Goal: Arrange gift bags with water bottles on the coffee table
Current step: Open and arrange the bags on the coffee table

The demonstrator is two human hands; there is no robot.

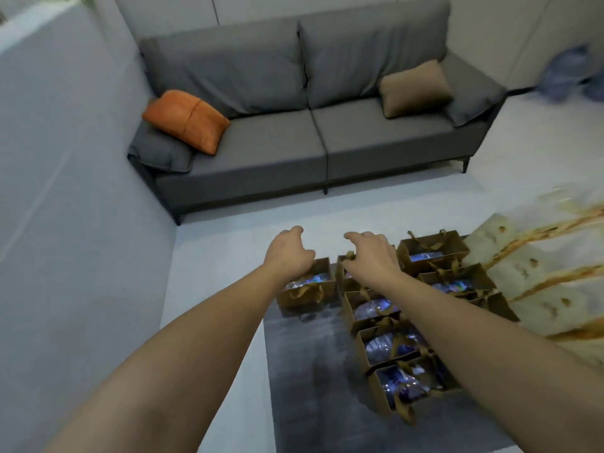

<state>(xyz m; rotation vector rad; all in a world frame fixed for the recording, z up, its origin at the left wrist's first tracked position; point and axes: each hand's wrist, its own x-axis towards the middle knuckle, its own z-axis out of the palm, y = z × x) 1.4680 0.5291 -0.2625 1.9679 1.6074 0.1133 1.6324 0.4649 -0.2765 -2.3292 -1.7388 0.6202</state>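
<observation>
Gift bags on coffee table, both hands over far row

Gift bags (pixel 385 322) w/ water bottles (pixel 379 346) stand in rows on dark coffee table (pixel 310 387), lower centre-right. Left hand (pixel 289 253) sits over lone left bag (pixel 307 291), fingers curled; grip hidden, can't tell. Right hand (pixel 372 256) pinches a bag handle (pixel 349 256). Grey sofa (pixel 310 119) at top.

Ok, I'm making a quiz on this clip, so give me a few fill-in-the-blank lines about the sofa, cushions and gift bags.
1. The orange cushion lies at the ____ end of the grey sofa as seen here.
2. The gift bags on the coffee table are ____ in colour.
3. Each open bag shows a water ____ inside.
4. The separate bag stands under the ____ hand.

Missing words: left; brown; bottle; left
</observation>
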